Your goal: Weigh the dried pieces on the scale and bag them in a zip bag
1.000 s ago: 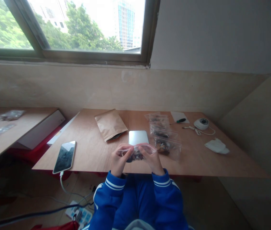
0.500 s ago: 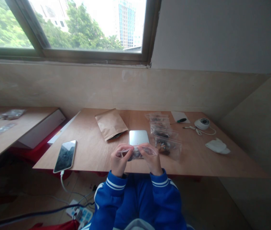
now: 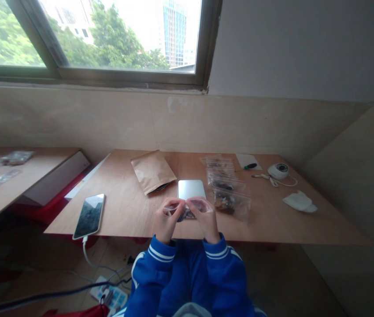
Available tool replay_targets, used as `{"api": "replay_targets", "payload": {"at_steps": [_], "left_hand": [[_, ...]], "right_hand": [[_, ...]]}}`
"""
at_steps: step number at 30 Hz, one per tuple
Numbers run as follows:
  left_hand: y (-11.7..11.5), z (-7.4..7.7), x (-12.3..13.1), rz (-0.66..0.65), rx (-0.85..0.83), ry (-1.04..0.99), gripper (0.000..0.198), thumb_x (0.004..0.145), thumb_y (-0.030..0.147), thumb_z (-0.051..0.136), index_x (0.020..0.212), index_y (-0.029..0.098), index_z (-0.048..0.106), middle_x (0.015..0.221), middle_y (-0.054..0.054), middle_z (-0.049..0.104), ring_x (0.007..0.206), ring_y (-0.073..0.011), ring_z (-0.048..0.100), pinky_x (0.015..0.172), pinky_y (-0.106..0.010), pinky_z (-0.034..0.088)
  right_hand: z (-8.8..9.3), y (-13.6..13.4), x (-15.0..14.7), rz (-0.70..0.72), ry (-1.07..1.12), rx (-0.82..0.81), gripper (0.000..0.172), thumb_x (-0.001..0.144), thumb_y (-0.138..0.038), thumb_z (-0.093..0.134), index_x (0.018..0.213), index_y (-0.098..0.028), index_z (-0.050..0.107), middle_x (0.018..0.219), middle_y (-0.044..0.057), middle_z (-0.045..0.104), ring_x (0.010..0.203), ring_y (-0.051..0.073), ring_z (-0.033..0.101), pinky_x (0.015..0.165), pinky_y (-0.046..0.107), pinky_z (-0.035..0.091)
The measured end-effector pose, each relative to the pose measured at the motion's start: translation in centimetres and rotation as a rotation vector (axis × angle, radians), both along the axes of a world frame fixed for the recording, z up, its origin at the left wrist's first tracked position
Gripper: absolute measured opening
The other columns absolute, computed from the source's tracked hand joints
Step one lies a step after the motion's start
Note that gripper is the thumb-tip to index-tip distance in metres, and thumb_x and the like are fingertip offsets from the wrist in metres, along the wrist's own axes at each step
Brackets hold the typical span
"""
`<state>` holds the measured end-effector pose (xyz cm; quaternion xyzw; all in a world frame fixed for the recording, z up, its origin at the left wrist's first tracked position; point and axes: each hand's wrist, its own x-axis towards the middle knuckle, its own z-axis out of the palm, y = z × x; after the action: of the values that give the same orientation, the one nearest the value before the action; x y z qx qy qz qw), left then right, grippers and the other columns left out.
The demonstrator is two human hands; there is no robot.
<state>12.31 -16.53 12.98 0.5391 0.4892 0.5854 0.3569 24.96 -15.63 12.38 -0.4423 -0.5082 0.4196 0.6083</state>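
A clear plastic bag [image 3: 189,213] with a pinkish rim and small dark and pale items inside is held between both hands near the table's front edge. My left hand [image 3: 167,220] pinches the bag's left side, and my right hand [image 3: 207,220] pinches its right side, thumbs close together. Just beyond the hands lies a silver scale-like device [image 3: 191,189], its near part covered by the bag. To the right, several zip bags [image 3: 226,200] overlap in a row, the nearest with brown and dark contents. A brown paper pouch [image 3: 153,171] rests at the back left.
On the wooden table [image 3: 124,215] are a phone [image 3: 89,215] with a cable at left, a green screwdriver [image 3: 250,166] on white paper, a white dome camera [image 3: 278,171] and a crumpled white cloth [image 3: 300,201]. Another table [image 3: 41,165] stands left.
My right hand has moved slightly left, toward my left hand, and the bag's opening has bunched narrower on that side. Both hands still hold the bag.
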Motion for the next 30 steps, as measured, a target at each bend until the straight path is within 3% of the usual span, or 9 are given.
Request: {"api": "replay_targets", "payload": {"at_steps": [6,11,15,18,20,24,26,28,30], "left_hand": [[-0.4,0.7,0.7,0.032,-0.029,-0.035,0.022,0.074,0.037,0.069,0.074,0.016,0.069,0.072,-0.004,0.067,0.070,-0.0140,0.063,0.066,-0.024,0.050],[-0.3,-0.1,-0.1,0.028,-0.182,-0.205,0.030,0.066,0.041,0.076,0.060,0.014,0.065,0.059,-0.002,0.063,0.056,-0.0131,0.059,0.055,-0.023,0.048],[-0.2,-1.1,-2.5,-0.090,-0.312,-0.180,0.036,0.067,0.048,0.073,0.062,0.013,0.071,0.055,-0.004,0.065,0.053,-0.0157,0.061,0.053,-0.026,0.050],[-0.5,-1.6,-3.8,-0.238,-0.325,-0.111,0.042,0.071,0.054,0.068,0.072,0.013,0.075,0.061,-0.007,0.070,0.060,-0.0207,0.065,0.058,-0.030,0.054],[-0.8,-1.9,-3.9,-0.300,-0.300,-0.088,0.047,0.072,0.060,0.063,0.068,0.015,0.074,0.061,-0.007,0.069,0.059,-0.0213,0.065,0.056,-0.031,0.053],[-1.1,-2.4,-2.6,-0.164,-0.253,-0.100,0.065,0.073,0.075,0.047,0.050,0.018,0.067,0.049,-0.005,0.062,0.055,-0.0197,0.061,0.055,-0.031,0.052],[-0.9,-2.6,-2.4,-0.201,-0.246,-0.090,0.072,0.077,0.077,0.034,0.063,0.018,0.072,0.060,-0.009,0.067,0.068,-0.0229,0.065,0.067,-0.035,0.054],[-0.7,-3.0,-3.4,-0.249,-0.218,-0.044,0.081,0.082,0.075,0.018,0.089,0.017,0.075,0.086,-0.013,0.072,0.090,-0.0263,0.066,0.083,-0.042,0.052],[-0.5,-3.3,-5.9,-0.087,-0.181,0.067,0.079,0.085,0.071,0.015,0.110,0.018,0.068,0.111,-0.014,0.068,0.106,-0.0275,0.062,0.093,-0.047,0.046]], "right_hand": [[0.0,-0.3,0.2,-0.015,-0.006,0.023,0.017,0.075,-0.035,0.072,0.074,-0.018,0.068,0.072,0.002,0.072,0.068,0.016,0.067,0.065,0.027,0.055],[0.1,-0.6,0.7,0.035,-0.034,-0.008,0.020,0.072,-0.039,0.075,0.073,-0.019,0.072,0.073,0.004,0.074,0.070,0.019,0.069,0.067,0.028,0.056],[0.1,-1.1,2.0,0.242,-0.134,-0.041,0.037,0.085,-0.050,0.058,0.084,-0.017,0.075,0.082,0.008,0.075,0.078,0.023,0.070,0.074,0.034,0.056],[0.1,-1.7,3.2,0.279,-0.167,-0.069,0.047,0.090,-0.054,0.047,0.092,-0.016,0.075,0.083,0.009,0.075,0.079,0.024,0.070,0.073,0.035,0.056],[0.2,-1.9,3.7,0.272,-0.166,-0.096,0.048,0.089,-0.055,0.049,0.087,-0.015,0.076,0.079,0.009,0.075,0.075,0.024,0.070,0.071,0.034,0.057],[0.5,-2.2,4.3,0.272,-0.116,-0.147,0.052,0.086,-0.058,0.050,0.075,-0.014,0.075,0.070,0.009,0.073,0.060,0.021,0.067,0.061,0.033,0.057],[0.6,-2.0,4.7,0.237,-0.128,-0.157,0.052,0.085,-0.059,0.052,0.075,-0.014,0.074,0.069,0.009,0.073,0.059,0.021,0.067,0.058,0.032,0.056],[0.5,-1.6,5.5,0.125,-0.146,-0.181,0.052,0.083,-0.061,0.053,0.079,-0.013,0.074,0.066,0.009,0.072,0.059,0.021,0.066,0.053,0.030,0.054],[0.0,-1.1,7.1,-0.050,-0.143,-0.216,0.054,0.081,-0.062,0.055,0.088,-0.012,0.074,0.061,0.009,0.070,0.054,0.019,0.064,0.047,0.026,0.049]]}}
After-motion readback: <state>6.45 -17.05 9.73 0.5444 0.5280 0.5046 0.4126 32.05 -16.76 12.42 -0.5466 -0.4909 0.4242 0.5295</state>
